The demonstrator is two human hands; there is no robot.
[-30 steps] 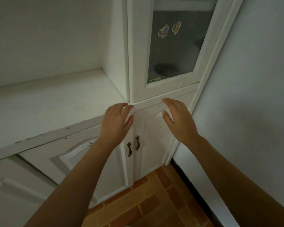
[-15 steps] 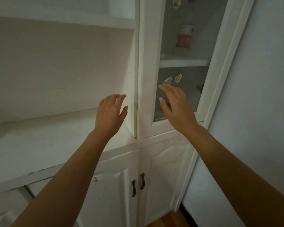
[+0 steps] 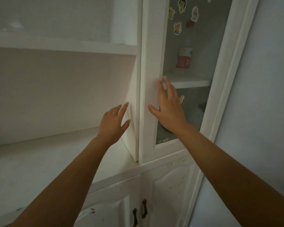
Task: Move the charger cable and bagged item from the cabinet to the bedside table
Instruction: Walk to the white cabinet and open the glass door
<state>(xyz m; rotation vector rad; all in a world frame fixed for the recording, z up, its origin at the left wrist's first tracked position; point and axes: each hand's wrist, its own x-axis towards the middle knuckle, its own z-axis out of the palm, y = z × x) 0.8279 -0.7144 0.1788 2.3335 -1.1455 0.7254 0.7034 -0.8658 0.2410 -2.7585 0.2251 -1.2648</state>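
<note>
A tall white cabinet with a shut glass door (image 3: 192, 79) fills the right half of the view. My right hand (image 3: 169, 108) is open, its fingers spread against the door's left frame and the glass. My left hand (image 3: 113, 123) is open too, raised beside the cabinet's side panel, holding nothing. Behind the glass a red and white bottle (image 3: 184, 58) stands on the inner shelf (image 3: 187, 81). Dim dark shapes (image 3: 202, 107) lie in the lower compartment. I cannot make out a charger cable or a bagged item.
Stickers (image 3: 177, 28) dot the glass. To the left is an open white shelf niche (image 3: 56, 153) with another shelf (image 3: 64, 45) above. Lower cabinet doors with two dark handles (image 3: 139, 212) sit below. A pale wall (image 3: 261, 112) stands on the right.
The view has tilted up from the lower doors to the glass door. Both hands have risen, and the right hand now lies against the glass door's frame.
</note>
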